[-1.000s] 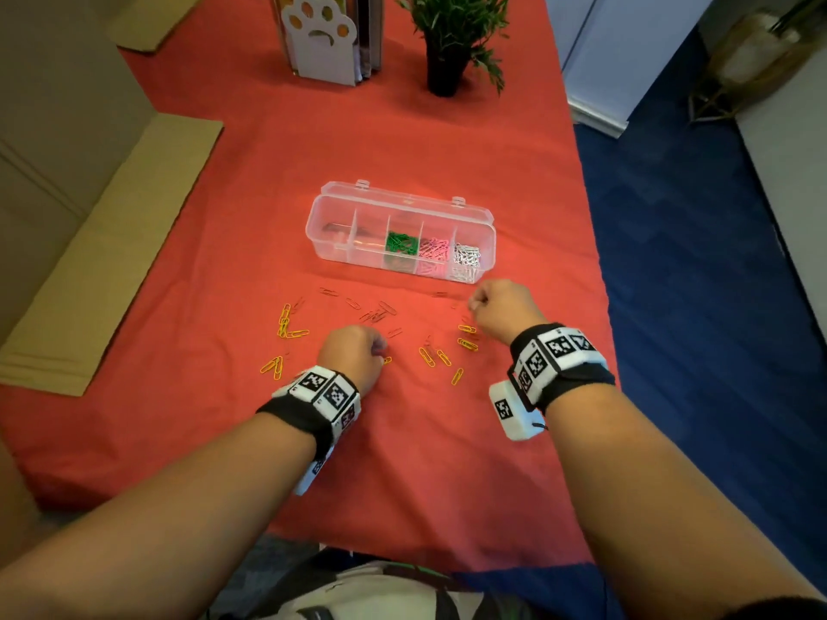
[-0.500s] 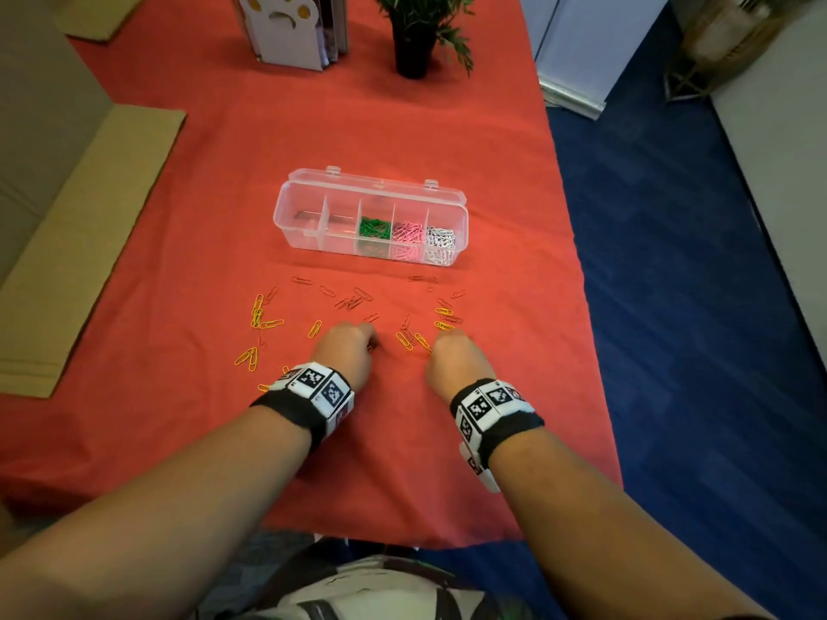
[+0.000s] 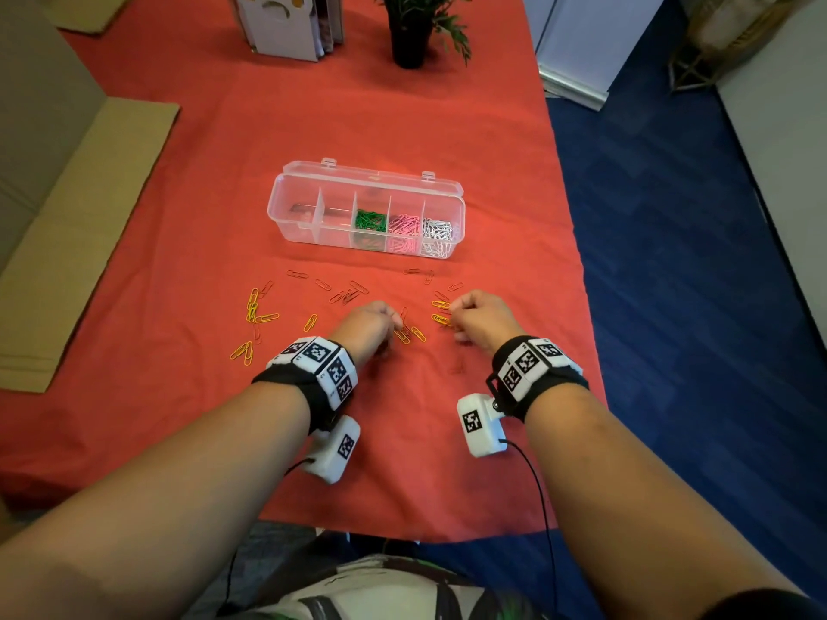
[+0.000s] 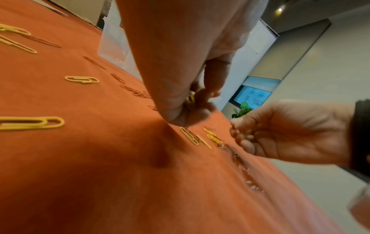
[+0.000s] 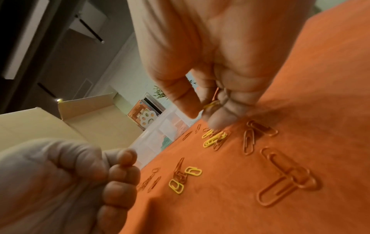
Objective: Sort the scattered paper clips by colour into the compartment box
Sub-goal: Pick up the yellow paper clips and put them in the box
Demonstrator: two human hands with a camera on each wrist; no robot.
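Note:
The clear compartment box (image 3: 297,195) stands open on the red cloth, with green clips (image 3: 370,220), pink clips (image 3: 404,226) and white clips (image 3: 436,230) in its three right cells. Yellow clips (image 3: 262,317) and orange clips (image 3: 353,290) lie scattered in front of it. My left hand (image 3: 394,322) is down on the cloth, fingers curled around yellow clips (image 4: 190,99). My right hand (image 3: 452,313) pinches a yellow clip (image 5: 212,104) just above a small yellow cluster (image 5: 214,137). The two hands are a short way apart.
A potted plant (image 3: 409,33) and a white paw-print book stand (image 3: 286,24) are at the far end of the table. Flat cardboard (image 3: 80,226) lies along the left. The table's right edge (image 3: 577,261) drops to blue carpet.
My right hand came back toward me and has moved forward again to the yellow clips on the right. My left hand has stayed among the middle clips.

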